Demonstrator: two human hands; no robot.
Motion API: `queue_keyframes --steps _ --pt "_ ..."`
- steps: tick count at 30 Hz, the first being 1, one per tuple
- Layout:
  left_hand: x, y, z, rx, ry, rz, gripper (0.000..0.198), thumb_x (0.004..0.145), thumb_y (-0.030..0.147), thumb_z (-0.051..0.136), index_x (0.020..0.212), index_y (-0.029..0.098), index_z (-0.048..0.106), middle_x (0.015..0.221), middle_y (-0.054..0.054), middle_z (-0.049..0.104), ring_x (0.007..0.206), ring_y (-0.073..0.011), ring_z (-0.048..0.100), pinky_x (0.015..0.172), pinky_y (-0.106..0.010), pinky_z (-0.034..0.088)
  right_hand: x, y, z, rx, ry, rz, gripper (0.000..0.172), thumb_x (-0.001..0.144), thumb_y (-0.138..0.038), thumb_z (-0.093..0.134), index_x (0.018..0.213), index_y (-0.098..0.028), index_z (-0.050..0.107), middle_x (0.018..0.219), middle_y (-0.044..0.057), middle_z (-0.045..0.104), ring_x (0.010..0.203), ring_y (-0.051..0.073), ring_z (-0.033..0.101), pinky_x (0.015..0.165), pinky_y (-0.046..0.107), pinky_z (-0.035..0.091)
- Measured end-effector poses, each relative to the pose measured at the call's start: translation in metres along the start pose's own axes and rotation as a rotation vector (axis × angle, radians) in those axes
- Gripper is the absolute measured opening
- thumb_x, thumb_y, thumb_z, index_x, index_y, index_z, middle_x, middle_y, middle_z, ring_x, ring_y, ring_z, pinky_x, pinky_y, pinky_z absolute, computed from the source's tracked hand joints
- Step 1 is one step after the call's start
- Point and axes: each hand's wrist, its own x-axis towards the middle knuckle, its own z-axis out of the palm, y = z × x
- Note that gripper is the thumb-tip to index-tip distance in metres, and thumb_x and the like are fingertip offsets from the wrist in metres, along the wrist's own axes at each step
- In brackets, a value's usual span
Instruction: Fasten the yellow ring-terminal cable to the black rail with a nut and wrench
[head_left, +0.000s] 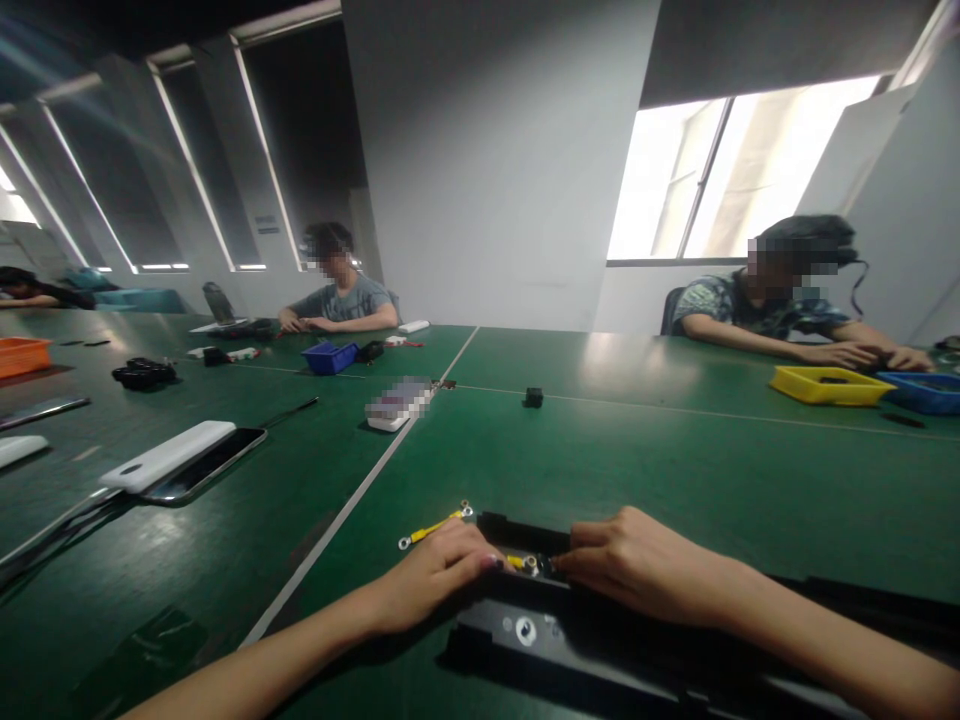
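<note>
A long black metal housing (570,640) lies on the green table in front of me. My left hand (457,555) is closed over its left end, pinching a short yellow wire (517,562) whose ring terminal (529,566) sticks out towards the right. Just beyond my left hand lies another yellow wire (431,528), with ring terminals at its ends. My right hand (630,560) reaches into the housing from the right. Its fingers are pressed together at a small dark piece next to the ring terminal; what they grip is mostly hidden.
A small black block (533,398) and a white device (399,404) stand farther back. A white power bank (169,455) and a phone (206,468) lie at left. Across the table two people sit near a blue bin (328,358) and a yellow bin (829,386).
</note>
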Motion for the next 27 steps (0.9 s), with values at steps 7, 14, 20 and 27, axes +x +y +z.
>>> queue_keyframes --steps 7,14,20,27 --pt "-0.0005 0.0006 -0.0002 -0.004 -0.007 0.004 0.045 0.098 0.045 0.033 0.101 0.016 0.067 0.098 -0.006 0.065 0.095 -0.0188 0.056 0.092 -0.03 0.038 0.0005 0.0011 0.0001 0.011 0.015 -0.018 0.029 0.098 -0.023 0.038 0.099 -0.018 0.066 0.079 0.003 0.062 0.057 0.009 0.054 0.052 0.023 0.032" --pt "0.0008 -0.0007 -0.0004 -0.01 -0.005 0.012 0.048 0.097 0.049 0.033 0.101 0.015 0.068 0.098 -0.007 0.066 0.095 -0.0196 0.056 0.09 -0.031 0.039 0.0001 0.0019 0.0023 -0.015 0.004 -0.014 0.026 0.098 -0.023 0.039 0.098 -0.018 0.065 0.078 0.002 0.062 0.057 0.01 0.053 0.051 0.023 0.032" --pt "0.0012 -0.0019 0.0 -0.013 -0.001 0.026 0.045 0.098 0.045 0.034 0.101 0.015 0.067 0.098 -0.006 0.066 0.094 -0.0189 0.056 0.091 -0.03 0.037 0.0 0.0023 0.0025 -0.024 -0.006 -0.016 0.027 0.098 -0.023 0.038 0.104 -0.02 0.064 0.081 0.003 0.063 0.058 0.01 0.054 0.052 0.024 0.032" --pt "0.0008 -0.0021 0.0004 -0.004 0.008 0.03 0.045 0.098 0.045 0.035 0.1 0.014 0.068 0.098 -0.007 0.066 0.095 -0.0193 0.056 0.091 -0.03 0.038 0.001 0.002 0.0014 -0.005 -0.009 0.0 0.027 0.099 -0.024 0.038 0.102 -0.021 0.065 0.081 0.002 0.063 0.059 0.01 0.054 0.053 0.023 0.032"
